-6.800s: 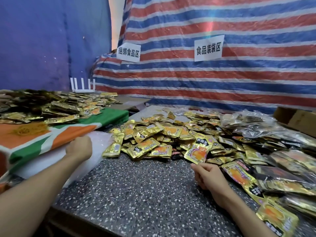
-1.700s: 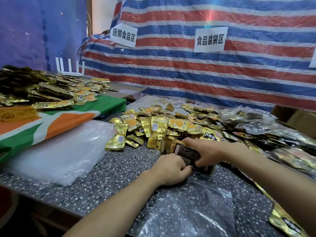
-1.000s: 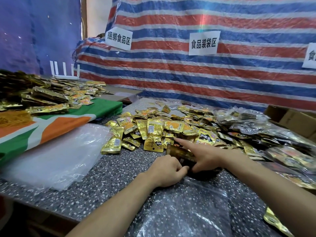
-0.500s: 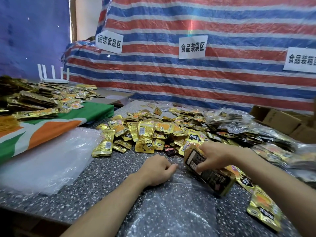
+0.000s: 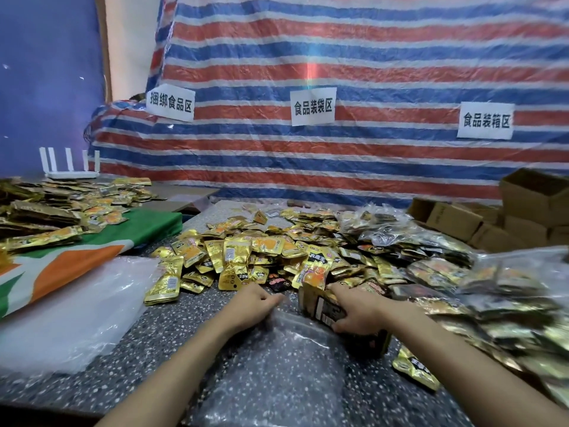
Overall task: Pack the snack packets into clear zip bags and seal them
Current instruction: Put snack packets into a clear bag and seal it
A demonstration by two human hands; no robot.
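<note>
The right hand (image 5: 358, 312) is gripping a stack of gold foil snack packets (image 5: 320, 306) at the mouth of a clear plastic zip bag (image 5: 277, 380) lying flat on the grey speckled desk (image 5: 172, 331), while the left hand (image 5: 254, 303) is pinching the bag's top edge

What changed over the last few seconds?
The left hand came off the spare bags and now pinches the mouth of one bag. The right hand gathered a stack of packets and grips it at that mouth. The loose pile and spare bags stayed put.
</note>
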